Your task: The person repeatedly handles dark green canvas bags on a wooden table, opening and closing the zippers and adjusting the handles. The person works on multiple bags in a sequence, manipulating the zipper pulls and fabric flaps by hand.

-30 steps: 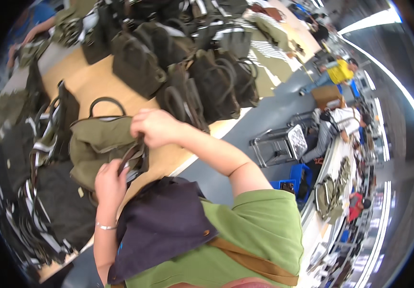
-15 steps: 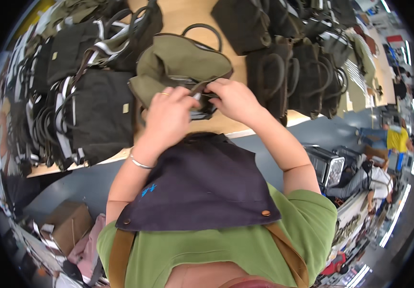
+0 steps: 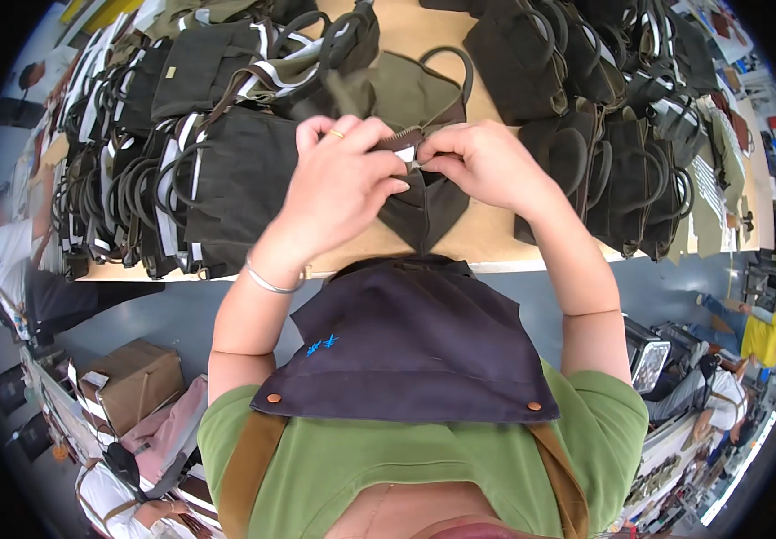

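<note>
A dark bag (image 3: 425, 216) with an olive lining (image 3: 410, 90) lies partly folded on the table in front of me. Its far handle (image 3: 464, 67) arches up beyond the lining. With curled fingers my left hand (image 3: 338, 184) grips the bag's zipper edge, where a row of teeth (image 3: 400, 138) shows. My right hand (image 3: 487, 166) pinches the end of that same edge between thumb and forefinger. Between the two hands shows a small white piece (image 3: 407, 154). My fingertips partly hide what exactly they hold there.
Dark bags with handles are stacked on the left (image 3: 235, 184), and more stand in rows on the right (image 3: 563, 153). The wooden table's front edge (image 3: 496, 267) runs just before me. A cardboard box (image 3: 141, 382) sits behind at lower left. Other people work farther off.
The bag has been turned and its opening drawn together, so less olive lining shows and its dark side hangs toward me. Both hands now meet at the zipper edge.
</note>
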`<state>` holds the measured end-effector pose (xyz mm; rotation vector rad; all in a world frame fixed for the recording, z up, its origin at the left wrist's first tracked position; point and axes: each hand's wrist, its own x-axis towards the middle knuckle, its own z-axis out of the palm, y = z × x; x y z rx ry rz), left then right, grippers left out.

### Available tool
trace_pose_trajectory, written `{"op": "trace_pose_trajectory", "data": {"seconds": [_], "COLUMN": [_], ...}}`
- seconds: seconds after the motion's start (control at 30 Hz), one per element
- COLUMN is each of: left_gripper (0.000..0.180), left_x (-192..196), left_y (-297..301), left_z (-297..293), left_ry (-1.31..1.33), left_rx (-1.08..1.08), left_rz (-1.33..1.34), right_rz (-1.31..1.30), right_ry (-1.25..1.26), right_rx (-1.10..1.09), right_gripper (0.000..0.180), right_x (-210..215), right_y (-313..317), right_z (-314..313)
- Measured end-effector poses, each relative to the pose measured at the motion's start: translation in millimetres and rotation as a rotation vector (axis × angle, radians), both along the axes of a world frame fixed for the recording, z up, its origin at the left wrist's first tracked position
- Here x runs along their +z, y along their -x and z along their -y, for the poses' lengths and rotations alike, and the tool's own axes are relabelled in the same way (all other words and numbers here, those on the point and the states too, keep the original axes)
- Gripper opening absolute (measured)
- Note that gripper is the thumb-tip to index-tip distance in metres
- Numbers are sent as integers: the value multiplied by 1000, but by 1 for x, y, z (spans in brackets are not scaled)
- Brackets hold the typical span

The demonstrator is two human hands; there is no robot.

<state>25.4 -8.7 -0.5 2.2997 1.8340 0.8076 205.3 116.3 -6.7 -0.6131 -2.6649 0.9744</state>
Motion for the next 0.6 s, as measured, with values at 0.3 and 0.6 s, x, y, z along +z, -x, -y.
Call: {"op": "trace_pose_trajectory", "data": {"seconds": [0.3,0.6], "left_gripper": [17,13], "left_x": [15,15], "left_y": [17,9], "left_z": [1,2], "left_ry": [152,109], "left_rx": [61,60], "left_rz": [116,106], "right_rz": [162,196], "right_ry": [202,255], "right_rx": [101,122], "right_gripper": [15,15], "right_x": [19,21], "right_y": [17,20], "right_z": [-3,-7]}}
